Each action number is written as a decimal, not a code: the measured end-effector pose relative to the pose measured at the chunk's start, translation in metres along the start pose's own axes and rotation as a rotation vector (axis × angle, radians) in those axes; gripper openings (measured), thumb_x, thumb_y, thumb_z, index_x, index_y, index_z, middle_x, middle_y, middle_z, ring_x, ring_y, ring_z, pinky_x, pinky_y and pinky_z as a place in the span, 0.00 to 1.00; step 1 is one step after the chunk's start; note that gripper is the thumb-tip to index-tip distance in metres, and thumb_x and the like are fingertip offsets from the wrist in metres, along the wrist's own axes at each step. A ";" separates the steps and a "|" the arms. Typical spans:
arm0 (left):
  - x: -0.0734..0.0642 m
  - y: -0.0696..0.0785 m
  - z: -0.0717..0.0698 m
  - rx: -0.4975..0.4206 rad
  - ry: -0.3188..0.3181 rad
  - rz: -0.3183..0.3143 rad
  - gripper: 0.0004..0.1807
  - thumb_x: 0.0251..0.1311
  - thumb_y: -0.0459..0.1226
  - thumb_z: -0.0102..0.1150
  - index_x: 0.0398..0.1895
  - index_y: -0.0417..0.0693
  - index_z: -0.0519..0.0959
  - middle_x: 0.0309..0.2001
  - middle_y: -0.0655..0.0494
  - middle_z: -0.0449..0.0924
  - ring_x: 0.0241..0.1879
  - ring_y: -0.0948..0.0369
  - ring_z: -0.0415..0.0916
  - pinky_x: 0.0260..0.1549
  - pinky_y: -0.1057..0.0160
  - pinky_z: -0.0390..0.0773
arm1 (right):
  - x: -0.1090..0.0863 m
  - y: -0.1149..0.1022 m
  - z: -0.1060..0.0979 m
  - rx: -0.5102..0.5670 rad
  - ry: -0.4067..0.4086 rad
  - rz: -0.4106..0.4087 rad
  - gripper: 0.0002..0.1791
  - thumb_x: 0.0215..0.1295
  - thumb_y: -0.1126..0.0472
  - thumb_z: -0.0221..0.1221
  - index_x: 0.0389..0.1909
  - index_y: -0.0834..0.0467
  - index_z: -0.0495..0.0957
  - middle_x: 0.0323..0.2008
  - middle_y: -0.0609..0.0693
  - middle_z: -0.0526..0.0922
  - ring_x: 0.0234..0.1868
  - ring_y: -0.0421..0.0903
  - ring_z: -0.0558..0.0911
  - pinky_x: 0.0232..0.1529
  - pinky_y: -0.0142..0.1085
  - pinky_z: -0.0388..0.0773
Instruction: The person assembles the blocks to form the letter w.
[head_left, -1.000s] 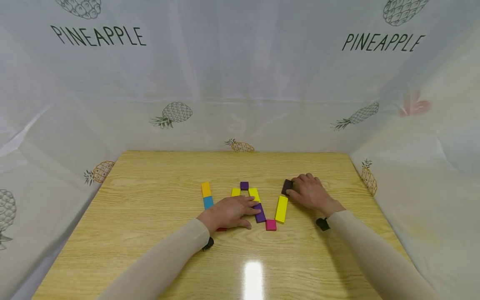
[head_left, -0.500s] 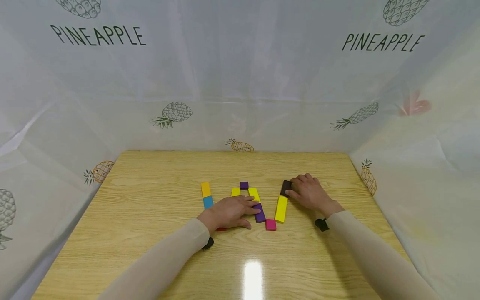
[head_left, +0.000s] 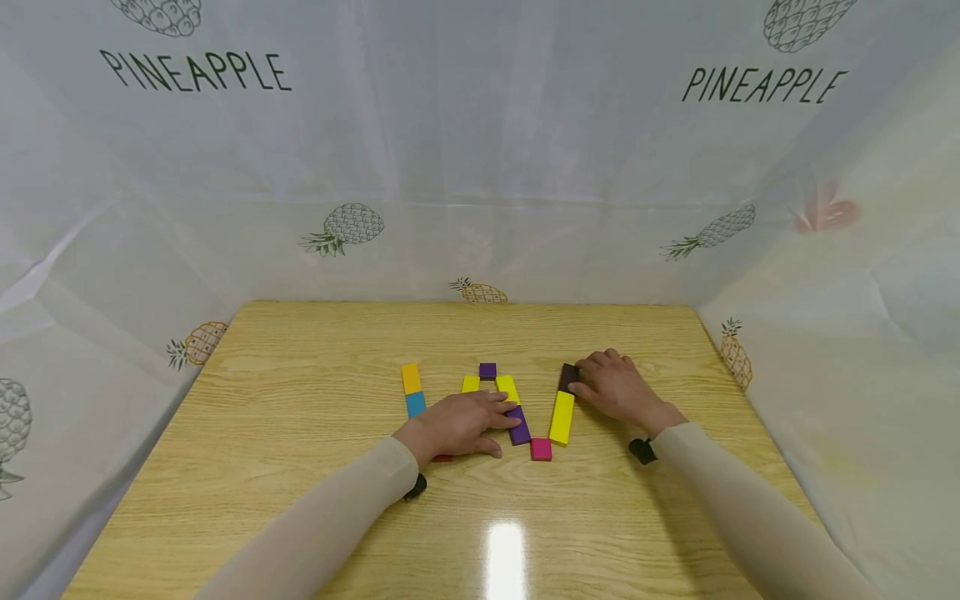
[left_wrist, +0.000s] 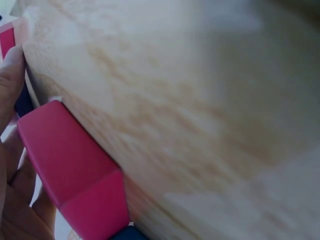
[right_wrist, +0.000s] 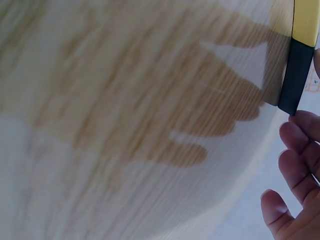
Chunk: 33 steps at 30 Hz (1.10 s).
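My left hand [head_left: 460, 425] lies with fingers spread over the middle of a zigzag row of coloured blocks. Its fingertips rest on a purple block [head_left: 519, 427] and the yellow block [head_left: 507, 387] above it. Beneath the palm shows a red block [left_wrist: 70, 165]; part of the row there is hidden. My right hand [head_left: 617, 387] is at the row's right end, thumb and index finger touching the right side of a black block [head_left: 568, 377]. That block meets the upper end of a long yellow block [head_left: 562, 418]. The right hand's other fingers are loosely bent beside it.
An orange block [head_left: 411, 377] and a blue block [head_left: 416, 405] form the row's left end. A small purple block [head_left: 487, 371] sits at the peak, a pink block [head_left: 541, 450] at the low corner. A pineapple-print curtain [head_left: 480, 167] surrounds the wooden table [head_left: 315, 375].
The black block has slid slightly left and toward me, up against the end of the long yellow block, with the right hand following. The left hand has stayed still.
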<state>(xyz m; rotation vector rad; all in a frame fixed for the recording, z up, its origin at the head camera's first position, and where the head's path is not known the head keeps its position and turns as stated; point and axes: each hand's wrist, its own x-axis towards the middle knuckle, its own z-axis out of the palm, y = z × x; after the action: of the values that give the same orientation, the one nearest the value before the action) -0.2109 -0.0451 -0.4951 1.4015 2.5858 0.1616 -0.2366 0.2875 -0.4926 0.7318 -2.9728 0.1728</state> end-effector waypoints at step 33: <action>0.012 0.004 -0.010 0.062 -0.011 -0.021 0.25 0.81 0.55 0.47 0.73 0.62 0.78 0.75 0.60 0.73 0.78 0.58 0.66 0.80 0.55 0.61 | -0.006 -0.003 0.010 0.041 0.032 0.059 0.27 0.78 0.46 0.60 0.63 0.63 0.80 0.59 0.63 0.82 0.60 0.64 0.77 0.61 0.66 0.74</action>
<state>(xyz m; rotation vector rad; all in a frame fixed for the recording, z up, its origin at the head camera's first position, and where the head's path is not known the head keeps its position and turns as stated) -0.2163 -0.0328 -0.4861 1.3915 2.6168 0.0713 -0.2305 0.2859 -0.5031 0.6392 -2.9704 0.2482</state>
